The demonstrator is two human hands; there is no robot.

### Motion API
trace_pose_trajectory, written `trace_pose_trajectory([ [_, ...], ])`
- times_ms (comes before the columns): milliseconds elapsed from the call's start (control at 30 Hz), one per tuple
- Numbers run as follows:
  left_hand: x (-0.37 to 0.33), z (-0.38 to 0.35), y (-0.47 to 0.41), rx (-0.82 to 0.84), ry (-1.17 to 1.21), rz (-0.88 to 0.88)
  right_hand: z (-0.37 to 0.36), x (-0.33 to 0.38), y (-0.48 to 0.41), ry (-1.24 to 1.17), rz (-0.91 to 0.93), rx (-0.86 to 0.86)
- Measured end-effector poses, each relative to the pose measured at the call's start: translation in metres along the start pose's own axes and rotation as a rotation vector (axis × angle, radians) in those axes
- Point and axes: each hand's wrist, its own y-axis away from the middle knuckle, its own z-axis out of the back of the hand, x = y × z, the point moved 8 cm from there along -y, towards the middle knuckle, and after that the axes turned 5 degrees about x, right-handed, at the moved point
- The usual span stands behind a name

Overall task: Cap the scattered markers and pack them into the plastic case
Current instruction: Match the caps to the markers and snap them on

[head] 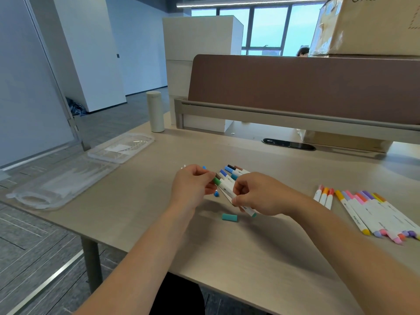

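Beige desk point(250, 258), brown partition point(295, 87), grey carpet point(34, 242), windows point(268, 30) behind

Bare desktop point(147, 201) between plastic case point(68, 180) and markers point(236, 171), bottle point(155, 111) behind

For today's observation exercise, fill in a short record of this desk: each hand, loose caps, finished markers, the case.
left hand: pinches green cap
right hand: grips white marker
loose caps: teal cap, blue cap, on table
capped markers: lying at right
plastic case: open, at left, no markers visible inside
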Motion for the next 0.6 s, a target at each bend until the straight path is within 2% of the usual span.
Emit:
trace_pose_trajectory([
  [167, -0.001, -0.002, -0.001, -0.002, -0.033, -0.034, 0.000, -0.005, -0.007, 0.017, 0.001, -0.047],
  [267, 0.003, -0.008, -0.003, 0.089, -0.001, -0.015, 0.003, -0.016, -0.009, 0.033, -0.023, -0.052],
  [333, 0.004, -0.013, -0.003, 0.133, -0.013, -0.009, 0.013, -0.031, -0.012, 0.001, -0.062, -0.129],
  [433, 0.001, -0.012, -0.006, 0.099, -0.116, -0.037, 0.029, -0.058, -0.014, -0.022, -0.155, -0.253],
  [600, -0.002, -0.021, -0.010, 0.152, -0.134, -0.032, 0.034, -0.083, -0.023, -0.006, -0.248, -0.271],
])
